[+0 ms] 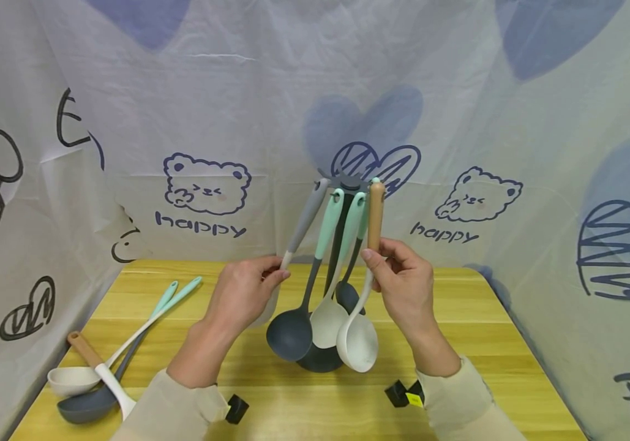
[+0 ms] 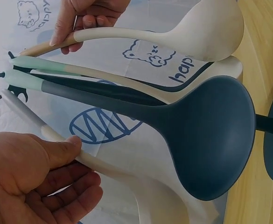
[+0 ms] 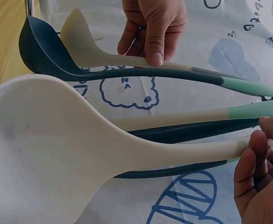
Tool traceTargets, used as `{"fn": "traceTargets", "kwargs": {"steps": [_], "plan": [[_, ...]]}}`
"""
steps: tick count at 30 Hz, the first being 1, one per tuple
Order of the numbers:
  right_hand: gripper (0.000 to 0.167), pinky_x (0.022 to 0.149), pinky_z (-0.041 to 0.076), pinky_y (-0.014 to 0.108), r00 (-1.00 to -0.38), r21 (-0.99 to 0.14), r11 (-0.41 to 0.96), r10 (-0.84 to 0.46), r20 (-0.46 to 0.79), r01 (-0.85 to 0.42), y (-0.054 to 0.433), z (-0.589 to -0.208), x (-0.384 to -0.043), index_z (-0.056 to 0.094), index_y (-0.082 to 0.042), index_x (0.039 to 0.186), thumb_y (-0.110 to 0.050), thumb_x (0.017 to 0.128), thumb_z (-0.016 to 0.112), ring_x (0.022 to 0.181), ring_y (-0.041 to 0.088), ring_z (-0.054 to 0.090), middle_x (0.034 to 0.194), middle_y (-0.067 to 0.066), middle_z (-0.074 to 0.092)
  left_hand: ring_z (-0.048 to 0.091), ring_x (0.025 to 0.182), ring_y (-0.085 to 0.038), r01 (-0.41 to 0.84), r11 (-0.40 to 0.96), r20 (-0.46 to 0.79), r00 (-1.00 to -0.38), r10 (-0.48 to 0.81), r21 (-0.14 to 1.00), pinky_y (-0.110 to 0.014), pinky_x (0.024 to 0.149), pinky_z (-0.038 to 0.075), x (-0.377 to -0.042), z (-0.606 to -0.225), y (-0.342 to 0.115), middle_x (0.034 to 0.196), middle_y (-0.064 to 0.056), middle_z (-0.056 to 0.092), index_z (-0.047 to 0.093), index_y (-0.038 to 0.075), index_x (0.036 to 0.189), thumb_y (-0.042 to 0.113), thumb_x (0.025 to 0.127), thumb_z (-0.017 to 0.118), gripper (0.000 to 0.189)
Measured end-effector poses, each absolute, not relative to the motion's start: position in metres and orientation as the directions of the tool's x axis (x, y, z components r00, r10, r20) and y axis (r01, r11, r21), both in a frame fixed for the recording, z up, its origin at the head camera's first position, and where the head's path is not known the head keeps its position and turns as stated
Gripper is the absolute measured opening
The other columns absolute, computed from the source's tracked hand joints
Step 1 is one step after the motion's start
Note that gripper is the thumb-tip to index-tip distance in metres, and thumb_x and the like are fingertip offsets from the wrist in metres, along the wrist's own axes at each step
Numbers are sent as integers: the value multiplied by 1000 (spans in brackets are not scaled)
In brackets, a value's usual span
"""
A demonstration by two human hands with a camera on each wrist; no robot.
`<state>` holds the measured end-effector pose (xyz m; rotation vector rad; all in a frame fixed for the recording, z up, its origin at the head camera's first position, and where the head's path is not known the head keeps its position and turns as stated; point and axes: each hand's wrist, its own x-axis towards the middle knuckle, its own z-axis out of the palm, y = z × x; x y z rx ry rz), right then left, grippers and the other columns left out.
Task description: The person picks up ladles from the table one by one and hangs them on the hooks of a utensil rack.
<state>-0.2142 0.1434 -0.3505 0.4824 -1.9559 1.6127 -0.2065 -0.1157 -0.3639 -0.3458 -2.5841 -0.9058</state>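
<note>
My left hand (image 1: 243, 288) pinches the white shaft of a grey-handled utensil (image 1: 305, 220), whose handle top is at a hook of the dark utensil rack (image 1: 350, 182). Its pale head is partly hidden behind the hand in the head view. On the other side, my right hand (image 1: 403, 278) pinches a white ladle (image 1: 357, 346) at the lower end of its wooden handle, the top of which meets the rack too. Between the hands hang a dark ladle (image 1: 289, 334) with a mint handle, a white mint-handled spoon (image 1: 328, 321) and a smaller dark utensil (image 1: 349, 297) behind.
At the table's left lie a white spoon (image 1: 72, 381) and a dark ladle (image 1: 89, 405), both mint-handled, crossed by a wooden-handled white utensil (image 1: 111, 380). The rack's round base (image 1: 320, 360) stands on the wooden table (image 1: 458, 324). A printed cloth (image 1: 270, 92) hangs behind.
</note>
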Motion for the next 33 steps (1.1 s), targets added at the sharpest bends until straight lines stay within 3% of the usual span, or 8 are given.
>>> {"fn": "traceTargets", "kwargs": {"steps": [20,33], "plan": [[13,44,42,19,-780,-773,214,70,621,-597,144,-352,-214,77,1,107,-5,96,78,49,10,50,73,0,63,68,81,-17,289,768,336,-936,102,572,-36,71,55,-219,-365,-103,97,0,79,80,14,112,26,103,72,18],[13,43,42,19,-779,-773,213,76,622,-597,144,-353,-215,77,1,107,-4,95,78,49,10,50,73,-1,63,73,92,-21,250,743,282,-955,86,620,-40,83,61,-222,-366,-89,106,-3,79,77,12,119,18,103,71,18]]}}
